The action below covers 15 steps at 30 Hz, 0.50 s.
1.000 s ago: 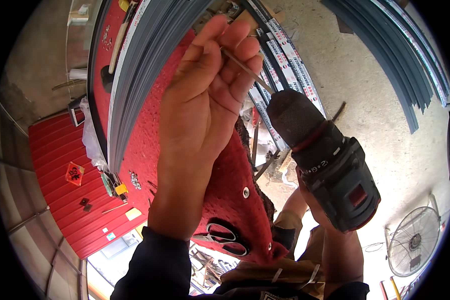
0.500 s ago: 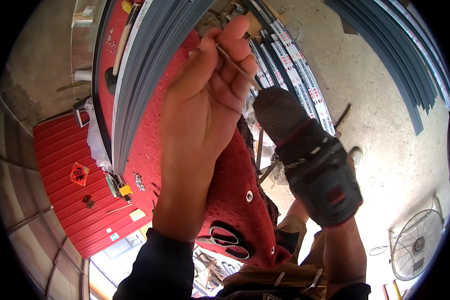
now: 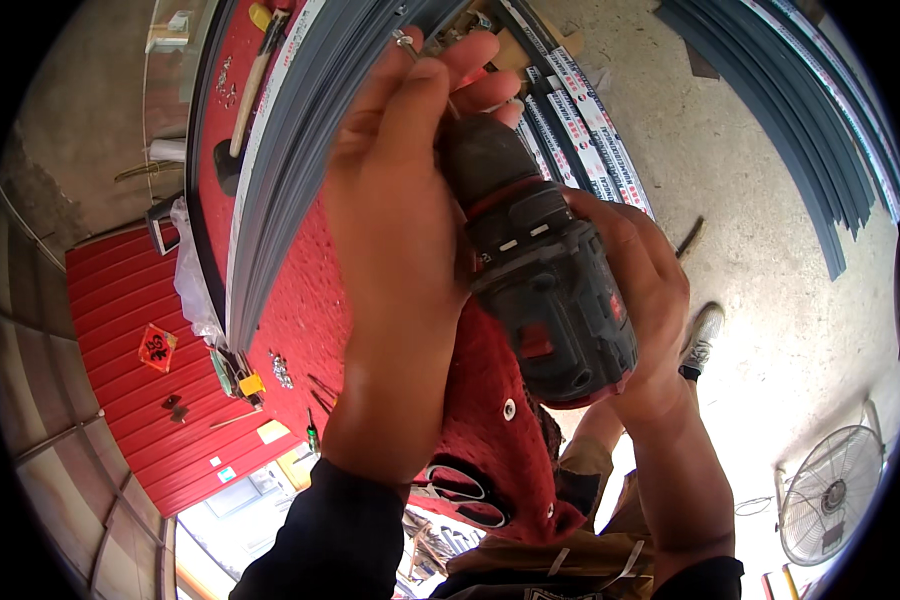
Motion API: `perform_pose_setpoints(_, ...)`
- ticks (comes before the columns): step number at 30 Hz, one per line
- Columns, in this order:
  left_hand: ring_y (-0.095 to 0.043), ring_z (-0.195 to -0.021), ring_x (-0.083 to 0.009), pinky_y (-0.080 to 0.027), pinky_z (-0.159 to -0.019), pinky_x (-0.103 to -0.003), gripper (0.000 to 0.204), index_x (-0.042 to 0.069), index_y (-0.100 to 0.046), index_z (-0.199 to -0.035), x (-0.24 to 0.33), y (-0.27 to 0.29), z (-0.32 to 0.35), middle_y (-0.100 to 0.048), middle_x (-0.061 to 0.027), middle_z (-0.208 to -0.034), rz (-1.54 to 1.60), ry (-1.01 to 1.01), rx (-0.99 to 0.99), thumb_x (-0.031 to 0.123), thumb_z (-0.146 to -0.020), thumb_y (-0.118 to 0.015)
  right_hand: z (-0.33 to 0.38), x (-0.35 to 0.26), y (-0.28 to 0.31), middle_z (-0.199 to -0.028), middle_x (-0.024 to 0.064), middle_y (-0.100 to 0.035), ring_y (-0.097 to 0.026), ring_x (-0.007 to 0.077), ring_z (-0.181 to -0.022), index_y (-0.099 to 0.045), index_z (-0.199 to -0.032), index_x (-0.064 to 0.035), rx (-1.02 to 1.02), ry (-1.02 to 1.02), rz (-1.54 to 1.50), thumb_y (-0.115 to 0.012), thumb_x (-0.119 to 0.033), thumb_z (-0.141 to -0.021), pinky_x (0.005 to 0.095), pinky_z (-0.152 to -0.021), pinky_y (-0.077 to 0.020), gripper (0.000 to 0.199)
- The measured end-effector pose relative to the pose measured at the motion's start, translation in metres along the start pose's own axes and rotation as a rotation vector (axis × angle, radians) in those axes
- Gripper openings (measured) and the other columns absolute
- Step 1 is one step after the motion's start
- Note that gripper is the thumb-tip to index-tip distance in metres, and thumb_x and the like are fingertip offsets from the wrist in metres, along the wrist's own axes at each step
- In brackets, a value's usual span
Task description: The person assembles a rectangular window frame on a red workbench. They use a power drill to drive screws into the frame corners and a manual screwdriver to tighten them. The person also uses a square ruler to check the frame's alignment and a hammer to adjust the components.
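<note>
My right hand [image 3: 645, 290] is wrapped round a black cordless drill [image 3: 550, 310] with red trim. The drill tilts up and left, and its long thin bit [image 3: 452, 105] runs past the fingers of my left hand [image 3: 395, 170]. At the far end of the bit, a small shiny screw [image 3: 403, 39] sits between my left thumb and forefinger, close to the grey profiles [image 3: 305, 150]. These long profiles lie stacked on a bench covered in red cloth [image 3: 305, 260]. A pair of scissors [image 3: 460, 490] rests at the cloth's near end.
A hammer [image 3: 255, 90] lies beyond the profiles. Small metal pieces [image 3: 282, 370] and a green-handled screwdriver [image 3: 313, 437] are on the cloth at left. More profiles [image 3: 770, 110] lie on the floor at right, and a fan [image 3: 830, 490] stands at lower right.
The drill has moved left and upward, up beside my left palm. My left hand has turned and moved toward the profiles, with the screw now showing at the bit's end.
</note>
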<state>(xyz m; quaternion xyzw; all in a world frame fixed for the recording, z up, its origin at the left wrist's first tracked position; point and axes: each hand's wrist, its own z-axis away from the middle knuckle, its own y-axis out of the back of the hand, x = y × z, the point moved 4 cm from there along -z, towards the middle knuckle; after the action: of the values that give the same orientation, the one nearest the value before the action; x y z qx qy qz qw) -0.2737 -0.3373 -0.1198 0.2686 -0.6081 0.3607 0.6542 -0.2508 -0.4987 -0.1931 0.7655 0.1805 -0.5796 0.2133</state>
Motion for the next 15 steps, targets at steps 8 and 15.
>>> perform_pose_setpoints(8, -0.076, -0.092, -0.0203, -0.061, -0.074, -0.029, 0.045, -0.009, -0.059, -0.141, 0.004, 0.001, -0.010, -0.078, -0.0191, -0.113, -0.336, -0.135, 0.008, 0.020, -0.106, -0.063, -0.008, 0.001, -0.006, -0.105, 0.0168, -0.074, -0.073, 0.0370, -0.094, -0.071, -0.128, -0.0028, 0.021, -0.028, -0.046, -0.080, -0.018, -0.083, 0.0439, -0.083, -0.0584, 0.049)
perform_pose_setpoints(15, -0.074, -0.085, -0.0172, -0.060, -0.069, -0.029, 0.045, -0.007, -0.061, -0.141, 0.001, 0.006, -0.017, -0.079, -0.0182, -0.109, -0.309, -0.127, 0.046, 0.022, -0.106, -0.065, -0.013, 0.005, -0.017, -0.106, 0.0161, -0.074, -0.073, 0.0370, -0.095, -0.071, -0.128, -0.0051, 0.069, -0.025, -0.045, -0.080, -0.016, -0.082, 0.0436, -0.085, -0.0583, 0.047)
